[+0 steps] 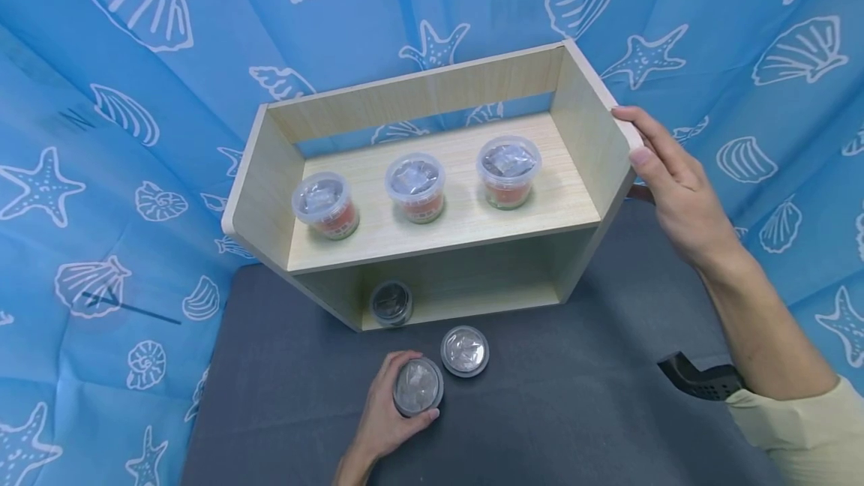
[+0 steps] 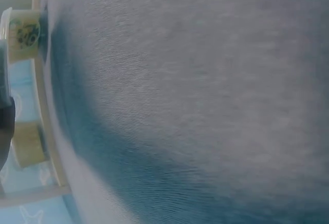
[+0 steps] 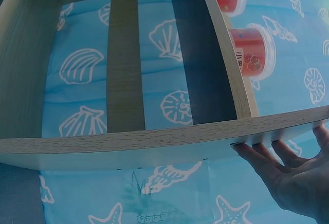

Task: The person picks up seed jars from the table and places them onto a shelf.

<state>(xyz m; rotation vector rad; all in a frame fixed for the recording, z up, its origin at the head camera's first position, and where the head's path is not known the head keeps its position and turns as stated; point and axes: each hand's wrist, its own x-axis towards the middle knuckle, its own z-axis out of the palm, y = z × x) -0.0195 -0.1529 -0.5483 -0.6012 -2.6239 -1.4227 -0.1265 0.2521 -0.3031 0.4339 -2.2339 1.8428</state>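
Note:
My left hand holds a round lidded tub above or on the dark cloth, thumb and fingers around its sides. Beside it, a little apart, a similar tub stands on the cloth. My right hand grips the right side panel of a pale wooden two-tier shelf. In the right wrist view its fingertips touch the panel's outer face. On the upper tier stand three clear-lidded tubs with reddish sides: left, middle and right. Another tub sits at the lower tier's left end.
The dark cloth covers the table under the shelf. A blue curtain printed with white shells and starfish hangs behind and at the sides. A black strap-like device sits on my right forearm.

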